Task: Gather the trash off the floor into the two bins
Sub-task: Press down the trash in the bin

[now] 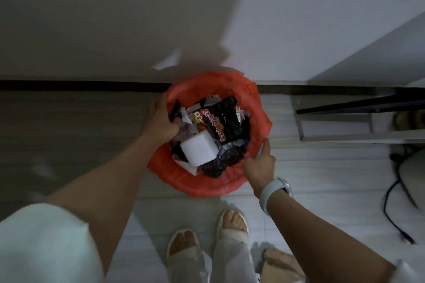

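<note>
Two feet in pale sandals stand just short of the bin, which sits on the floor at the wall's foot. Right hand, watch on its wrist, curls over the bin's near-right rim, its grip pinching the red liner. Left hand reaches in across the far-left rim, grip closed on a dark scrap. Inside lie a white block and a black snack wrapper.

bin walls hidden by red liner | left fingertips hidden inside | cable blurred
</note>
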`<state>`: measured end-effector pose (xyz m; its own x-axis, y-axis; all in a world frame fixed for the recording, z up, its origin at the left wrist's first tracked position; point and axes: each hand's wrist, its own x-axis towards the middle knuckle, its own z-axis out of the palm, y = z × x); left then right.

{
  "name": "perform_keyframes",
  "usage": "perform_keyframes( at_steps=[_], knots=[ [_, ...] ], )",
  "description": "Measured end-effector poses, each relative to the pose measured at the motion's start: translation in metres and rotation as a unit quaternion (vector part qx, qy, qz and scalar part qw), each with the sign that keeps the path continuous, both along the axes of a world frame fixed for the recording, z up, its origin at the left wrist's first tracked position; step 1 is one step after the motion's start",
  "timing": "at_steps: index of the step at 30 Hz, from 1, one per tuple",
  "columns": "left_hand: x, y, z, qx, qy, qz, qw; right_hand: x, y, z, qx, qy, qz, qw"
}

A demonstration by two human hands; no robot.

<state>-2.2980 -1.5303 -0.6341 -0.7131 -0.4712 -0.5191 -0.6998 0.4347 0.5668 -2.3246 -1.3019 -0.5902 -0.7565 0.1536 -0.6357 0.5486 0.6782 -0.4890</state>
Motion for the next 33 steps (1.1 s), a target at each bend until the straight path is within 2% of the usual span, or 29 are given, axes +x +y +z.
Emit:
perform_keyframes(
  at_steps=[2, 4, 6, 8, 10, 13, 16, 18, 20, 27, 30, 33],
  knots=[
    [0.005, -0.003, -0.009, 0.024, 0.014, -0.001, 1.0, 0.001, -0.001, -0.004, -0.014, -0.02, -0.008, 1.0],
    [0.01, -0.001, -0.009, 0.011, 0.004, -0.003, 1.0, 0.0, 0.002, -0.005, -0.022, -0.041, -0.001, 0.999],
    [0.019, 0.016, 0.004, -0.062, -0.032, 0.013, 0.998, -0.005, 0.006, 0.0, -0.007, -0.073, -0.005, 0.997],
    [0.036, 0.042, 0.019, -0.101, -0.018, 0.072, 0.992, -0.012, 0.013, 0.005, 0.037, -0.075, 0.003, 0.997],
    [0.055, 0.07, 0.025, -0.046, 0.011, 0.145, 0.988, -0.02, 0.019, 0.006, 0.054, -0.034, 0.036, 0.997],
    [0.066, 0.096, 0.017, 0.052, 0.012, 0.191, 0.98, -0.025, 0.022, 0.001, 0.013, 0.014, 0.124, 0.992],
    [0.059, 0.089, 0.004, 0.041, 0.068, 0.208, 0.975, -0.023, 0.013, -0.004, -0.03, 0.007, 0.144, 0.989],
    [0.054, 0.077, -0.001, 0.024, 0.094, 0.191, 0.977, -0.025, 0.007, -0.009, -0.047, 0.017, 0.13, 0.99],
    [0.052, 0.067, -0.001, 0.021, 0.081, 0.152, 0.985, -0.03, 0.003, -0.009, -0.06, 0.023, 0.127, 0.99],
    [0.061, 0.064, 0.017, 0.073, -0.035, 0.081, 0.993, -0.032, 0.015, -0.006, -0.05, -0.017, 0.176, 0.983],
    [0.069, 0.082, 0.049, 0.033, -0.069, 0.028, 0.997, -0.007, 0.03, 0.026, -0.047, -0.013, 0.195, 0.98],
    [0.078, 0.106, 0.103, 0.007, -0.039, -0.022, 0.999, 0.022, 0.052, 0.071, -0.029, -0.022, 0.22, 0.975]
  ],
)
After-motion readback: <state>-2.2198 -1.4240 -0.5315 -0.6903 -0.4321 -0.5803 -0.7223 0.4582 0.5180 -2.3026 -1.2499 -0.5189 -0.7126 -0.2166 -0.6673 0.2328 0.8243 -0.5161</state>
